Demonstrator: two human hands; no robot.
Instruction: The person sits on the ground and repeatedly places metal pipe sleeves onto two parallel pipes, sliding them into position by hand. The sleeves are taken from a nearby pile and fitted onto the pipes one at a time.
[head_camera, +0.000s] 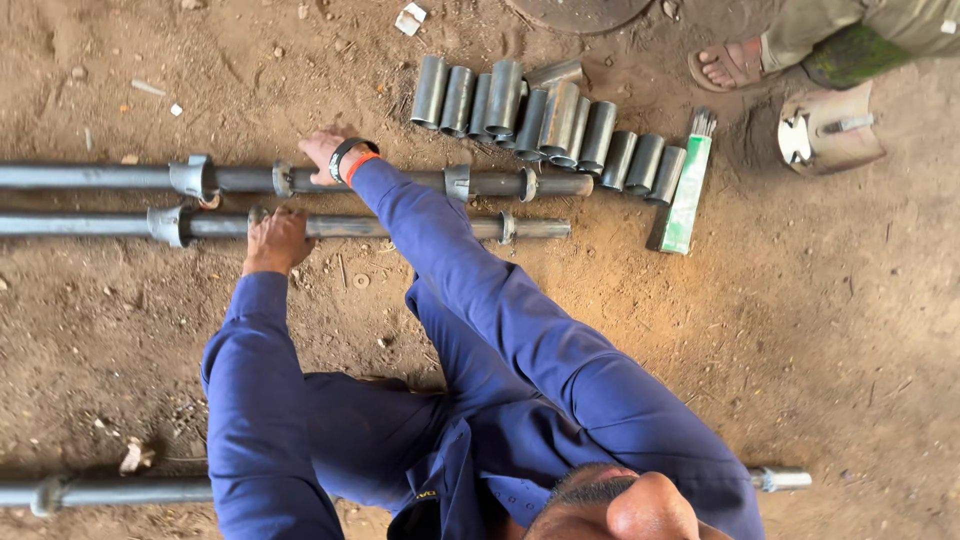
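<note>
Head view: hands (300, 195) on pipes (400, 205).

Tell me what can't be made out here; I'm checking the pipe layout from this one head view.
- Far pipe and near pipe: left ends cut off by the frame edge.
- Right hand: fingers hidden behind the hand itself, grip on the far pipe unclear.
- Third pipe: middle hidden by the blue sleeves and body.
- Another person's sandalled foot: the rest cut off by the top edge.
- Green box: contents too small to tell.

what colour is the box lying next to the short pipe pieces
Green and white, a long narrow box on the dirt; the head view shows it.
</note>
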